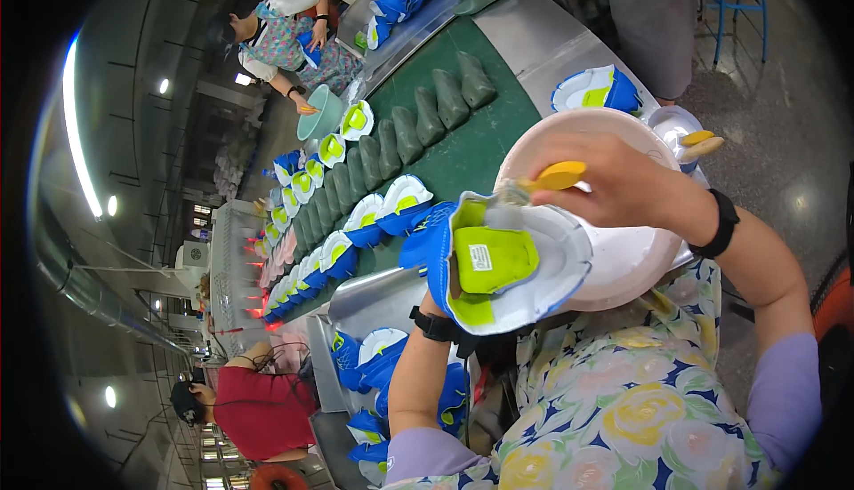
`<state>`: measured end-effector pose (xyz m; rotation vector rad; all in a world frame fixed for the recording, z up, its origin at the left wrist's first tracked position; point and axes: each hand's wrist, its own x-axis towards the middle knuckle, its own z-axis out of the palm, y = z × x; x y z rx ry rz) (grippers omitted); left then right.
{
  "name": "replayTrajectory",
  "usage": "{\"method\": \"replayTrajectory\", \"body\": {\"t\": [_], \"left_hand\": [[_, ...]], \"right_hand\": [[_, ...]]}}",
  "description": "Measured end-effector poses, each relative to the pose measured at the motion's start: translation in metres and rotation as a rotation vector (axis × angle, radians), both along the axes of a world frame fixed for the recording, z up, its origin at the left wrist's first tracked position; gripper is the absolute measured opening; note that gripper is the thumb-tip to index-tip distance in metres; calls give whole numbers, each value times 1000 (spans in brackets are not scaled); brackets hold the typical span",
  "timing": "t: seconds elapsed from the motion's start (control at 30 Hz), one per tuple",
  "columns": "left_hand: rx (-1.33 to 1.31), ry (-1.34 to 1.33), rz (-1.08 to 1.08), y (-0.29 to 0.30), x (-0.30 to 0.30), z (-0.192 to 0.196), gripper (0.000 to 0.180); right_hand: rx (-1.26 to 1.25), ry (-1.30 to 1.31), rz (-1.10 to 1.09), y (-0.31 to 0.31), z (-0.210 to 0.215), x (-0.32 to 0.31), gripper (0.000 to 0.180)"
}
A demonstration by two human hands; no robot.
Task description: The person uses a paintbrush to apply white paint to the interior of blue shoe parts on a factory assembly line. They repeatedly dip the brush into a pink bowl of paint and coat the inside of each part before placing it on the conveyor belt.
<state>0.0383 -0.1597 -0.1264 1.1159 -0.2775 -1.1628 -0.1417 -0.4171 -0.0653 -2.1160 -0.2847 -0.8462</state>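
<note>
My left hand [431,302], mostly hidden behind a blue shoe upper [433,250], holds it up with its white underside turned toward me. A lime-green piece [498,257] with a small white label shows inside the upper. In my right hand [618,179] is a brush [560,175] with a yellow handle, fingers closed around it. Its bristles touch or nearly touch the upper's far edge. Behind and below both hands stands a wide pale pink basin [627,263] with whitish contents.
A green conveyor belt [498,90] carries grey shoe lasts [406,137] and rows of blue-and-white uppers [405,205]. More uppers lie in a metal tray [356,361] at left. At right, a small bowl [672,123] holds brushes beside another upper [598,90]. Two people [298,36] [264,410] work nearby.
</note>
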Motion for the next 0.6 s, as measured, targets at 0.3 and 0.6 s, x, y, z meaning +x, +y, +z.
{"method": "replayTrajectory", "body": {"t": [0.3,0.6], "left_hand": [[-28,-43,124,17,29,-17,47],[135,-385,452,-13,143,-46,47]], "right_hand": [[-36,416,-91,-15,-16,11,23],[261,481,-109,-19,-23,0,22]]}}
